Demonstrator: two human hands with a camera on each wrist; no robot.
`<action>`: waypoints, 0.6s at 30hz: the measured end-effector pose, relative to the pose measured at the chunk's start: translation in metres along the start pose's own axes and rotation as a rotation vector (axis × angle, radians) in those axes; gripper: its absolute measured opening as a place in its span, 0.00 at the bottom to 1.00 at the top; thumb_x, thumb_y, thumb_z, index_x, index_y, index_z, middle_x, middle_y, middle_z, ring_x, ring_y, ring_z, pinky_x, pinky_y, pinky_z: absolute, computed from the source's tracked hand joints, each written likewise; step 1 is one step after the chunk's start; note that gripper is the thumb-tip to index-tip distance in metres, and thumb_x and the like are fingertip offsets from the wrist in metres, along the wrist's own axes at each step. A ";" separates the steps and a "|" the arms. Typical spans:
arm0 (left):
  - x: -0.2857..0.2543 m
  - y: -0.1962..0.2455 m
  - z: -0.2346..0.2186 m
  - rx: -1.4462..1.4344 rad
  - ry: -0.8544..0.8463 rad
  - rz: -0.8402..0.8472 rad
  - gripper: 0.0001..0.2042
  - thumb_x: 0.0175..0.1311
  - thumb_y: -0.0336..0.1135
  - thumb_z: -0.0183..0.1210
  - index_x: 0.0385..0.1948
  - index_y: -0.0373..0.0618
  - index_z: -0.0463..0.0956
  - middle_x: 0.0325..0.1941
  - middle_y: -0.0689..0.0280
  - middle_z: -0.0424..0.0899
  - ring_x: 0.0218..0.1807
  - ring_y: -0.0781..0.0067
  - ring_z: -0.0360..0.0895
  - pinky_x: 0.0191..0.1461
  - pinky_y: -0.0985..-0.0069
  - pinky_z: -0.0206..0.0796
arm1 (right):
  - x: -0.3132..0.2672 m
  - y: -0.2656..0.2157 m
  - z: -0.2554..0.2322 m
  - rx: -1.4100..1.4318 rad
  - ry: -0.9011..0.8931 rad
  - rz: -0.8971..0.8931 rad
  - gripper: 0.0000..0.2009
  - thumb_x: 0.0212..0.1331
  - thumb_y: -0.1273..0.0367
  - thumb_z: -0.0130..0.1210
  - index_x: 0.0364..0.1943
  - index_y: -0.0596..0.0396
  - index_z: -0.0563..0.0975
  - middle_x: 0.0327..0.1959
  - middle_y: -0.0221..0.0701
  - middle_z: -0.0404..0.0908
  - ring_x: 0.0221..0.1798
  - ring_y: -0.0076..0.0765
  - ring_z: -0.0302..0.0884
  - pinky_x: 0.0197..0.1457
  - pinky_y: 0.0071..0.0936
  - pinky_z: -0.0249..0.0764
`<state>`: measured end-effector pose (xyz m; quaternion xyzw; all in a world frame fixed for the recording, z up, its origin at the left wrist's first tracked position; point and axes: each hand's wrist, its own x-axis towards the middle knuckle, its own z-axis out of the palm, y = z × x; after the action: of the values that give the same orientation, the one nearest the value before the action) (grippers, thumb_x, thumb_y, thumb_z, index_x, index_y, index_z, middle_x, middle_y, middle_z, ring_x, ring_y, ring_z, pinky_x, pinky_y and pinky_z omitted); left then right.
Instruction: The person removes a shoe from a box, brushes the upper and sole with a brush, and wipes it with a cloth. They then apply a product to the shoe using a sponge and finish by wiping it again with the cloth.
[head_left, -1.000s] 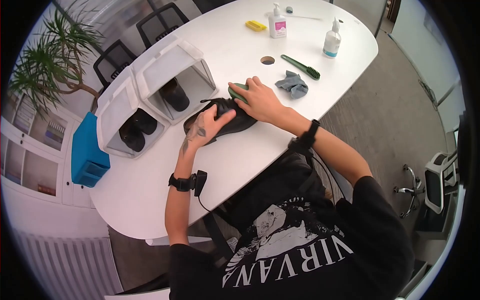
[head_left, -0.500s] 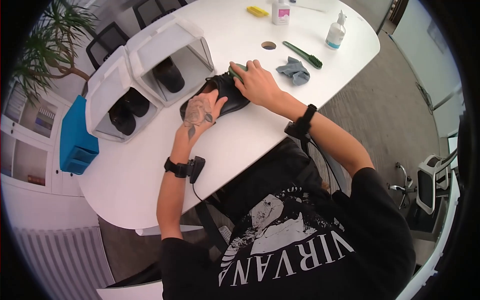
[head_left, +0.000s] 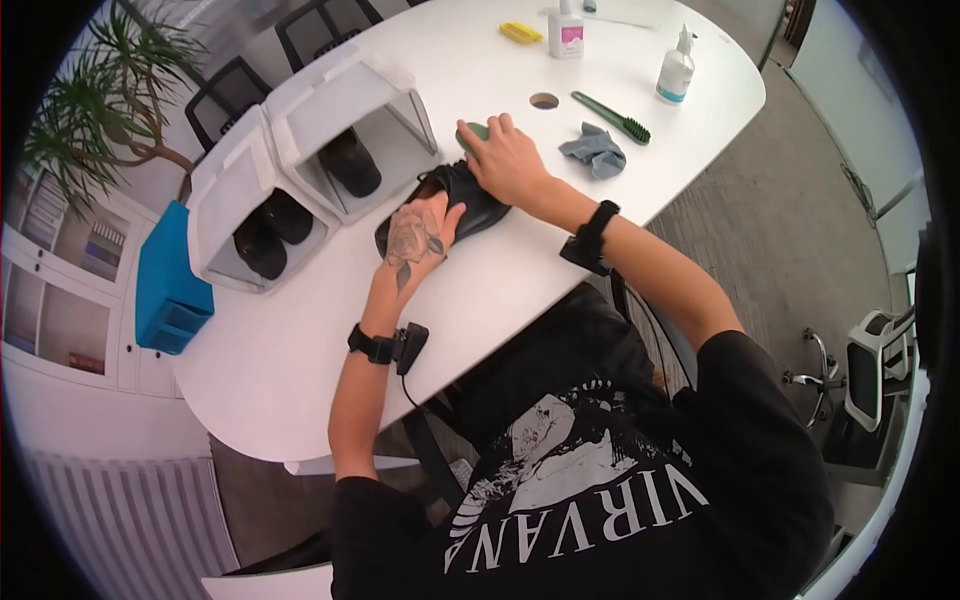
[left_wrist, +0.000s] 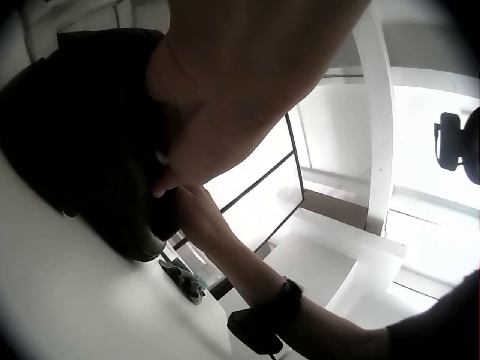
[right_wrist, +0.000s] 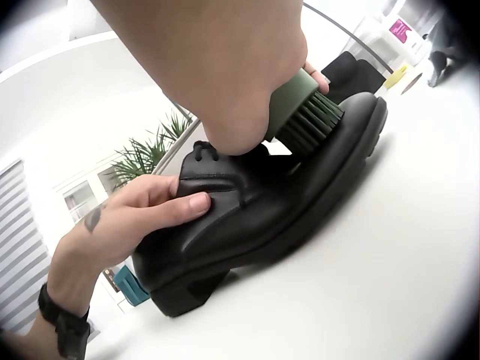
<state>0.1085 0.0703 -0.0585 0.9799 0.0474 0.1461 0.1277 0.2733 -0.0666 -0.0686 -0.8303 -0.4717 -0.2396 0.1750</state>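
A black lace-up leather shoe [right_wrist: 277,214] sits on the white table [head_left: 300,380], its sole down and its toe pointing away to the right. At the shoe's opening, my left hand [head_left: 415,235] grips the upper, with the fingers inside and the thumb [right_wrist: 187,208] on the outer side. My right hand [head_left: 512,165] holds a green shoe brush [right_wrist: 294,101] over the toe end, the dark bristles right at the leather in the right wrist view. Much of the brush is covered by that hand in the head view.
Two clear-fronted shoe boxes [head_left: 355,100] with dark shoes stand left of the hands. Beyond the right hand lie a grey cloth [head_left: 594,152] and a long green brush [head_left: 612,118]. Farther back are two pump bottles [head_left: 675,72] and a yellow brush [head_left: 520,33]. A blue holder [head_left: 172,280] stands far left.
My left hand, earlier spread over the shoe with its thumb out, has settled onto the opening and grips it. The right hand keeps the brush at the toe end. The head view has shifted slightly.
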 end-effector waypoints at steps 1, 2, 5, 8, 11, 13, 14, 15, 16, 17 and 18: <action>0.000 0.001 -0.001 -0.016 0.028 0.004 0.21 0.78 0.48 0.61 0.34 0.33 0.77 0.29 0.41 0.81 0.35 0.36 0.82 0.39 0.54 0.74 | 0.008 -0.004 0.002 -0.017 0.030 -0.002 0.28 0.72 0.59 0.57 0.72 0.53 0.72 0.49 0.51 0.79 0.57 0.56 0.75 0.53 0.45 0.81; 0.002 0.000 -0.002 -0.015 0.030 0.000 0.22 0.79 0.48 0.61 0.34 0.33 0.77 0.29 0.41 0.81 0.35 0.36 0.82 0.38 0.53 0.74 | 0.011 0.000 0.002 -0.010 0.015 0.015 0.28 0.72 0.59 0.57 0.72 0.53 0.72 0.49 0.51 0.79 0.57 0.56 0.75 0.53 0.45 0.81; 0.000 -0.004 0.005 -0.023 0.041 -0.011 0.23 0.79 0.49 0.59 0.31 0.34 0.76 0.28 0.43 0.81 0.33 0.37 0.82 0.38 0.54 0.74 | -0.001 -0.004 -0.011 0.053 -0.082 0.063 0.28 0.72 0.59 0.57 0.74 0.51 0.71 0.50 0.51 0.78 0.58 0.58 0.75 0.54 0.46 0.81; -0.003 -0.007 0.011 0.001 0.064 0.026 0.23 0.80 0.50 0.57 0.32 0.35 0.77 0.25 0.44 0.80 0.31 0.38 0.81 0.38 0.55 0.75 | -0.034 -0.009 -0.026 0.099 -0.089 0.021 0.28 0.73 0.59 0.56 0.75 0.48 0.71 0.50 0.52 0.77 0.58 0.59 0.74 0.55 0.48 0.81; -0.007 0.001 0.004 0.034 0.079 0.020 0.21 0.79 0.48 0.59 0.31 0.38 0.80 0.25 0.47 0.82 0.31 0.44 0.85 0.38 0.57 0.78 | -0.027 0.023 -0.030 0.095 -0.110 0.027 0.28 0.73 0.60 0.56 0.76 0.45 0.71 0.52 0.54 0.77 0.59 0.60 0.74 0.55 0.50 0.81; -0.007 0.007 -0.004 0.052 0.056 0.005 0.20 0.79 0.47 0.59 0.31 0.39 0.81 0.26 0.49 0.84 0.31 0.46 0.86 0.38 0.58 0.79 | -0.012 0.040 -0.023 0.055 -0.094 0.101 0.27 0.74 0.60 0.56 0.76 0.44 0.70 0.53 0.55 0.77 0.60 0.62 0.74 0.54 0.51 0.82; -0.006 0.004 -0.001 0.052 0.075 0.015 0.20 0.79 0.47 0.59 0.31 0.39 0.81 0.25 0.50 0.84 0.30 0.47 0.86 0.38 0.59 0.79 | -0.005 0.043 -0.020 0.033 -0.082 0.143 0.27 0.74 0.59 0.55 0.76 0.44 0.70 0.53 0.56 0.77 0.60 0.62 0.75 0.54 0.51 0.82; -0.005 -0.002 0.006 0.053 0.095 0.030 0.19 0.79 0.47 0.59 0.32 0.39 0.81 0.25 0.50 0.84 0.30 0.47 0.86 0.38 0.59 0.79 | -0.005 0.043 -0.015 0.056 -0.074 0.126 0.27 0.74 0.59 0.55 0.76 0.44 0.70 0.53 0.56 0.77 0.60 0.63 0.75 0.55 0.51 0.82; -0.004 -0.004 0.008 0.054 0.110 0.047 0.19 0.79 0.47 0.59 0.32 0.39 0.81 0.25 0.50 0.84 0.29 0.47 0.86 0.38 0.59 0.79 | -0.008 0.035 -0.016 0.080 -0.066 0.114 0.27 0.74 0.58 0.55 0.76 0.44 0.71 0.53 0.56 0.77 0.60 0.63 0.75 0.56 0.50 0.82; -0.003 -0.002 0.006 0.043 0.094 0.034 0.19 0.79 0.48 0.59 0.32 0.40 0.81 0.24 0.51 0.84 0.29 0.47 0.85 0.38 0.60 0.80 | -0.010 0.023 -0.022 0.085 -0.147 0.078 0.27 0.74 0.57 0.55 0.76 0.45 0.71 0.53 0.56 0.77 0.61 0.64 0.75 0.57 0.51 0.82; -0.001 -0.003 0.008 0.036 0.161 0.057 0.21 0.79 0.48 0.60 0.28 0.40 0.80 0.23 0.50 0.82 0.28 0.49 0.84 0.36 0.60 0.77 | -0.023 -0.001 -0.031 0.134 -0.210 -0.036 0.28 0.74 0.58 0.54 0.76 0.45 0.70 0.53 0.55 0.77 0.61 0.63 0.75 0.58 0.52 0.82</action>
<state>0.1101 0.0708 -0.0672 0.9680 0.0322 0.2272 0.1015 0.2557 -0.0981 -0.0561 -0.8286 -0.5174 -0.1225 0.1752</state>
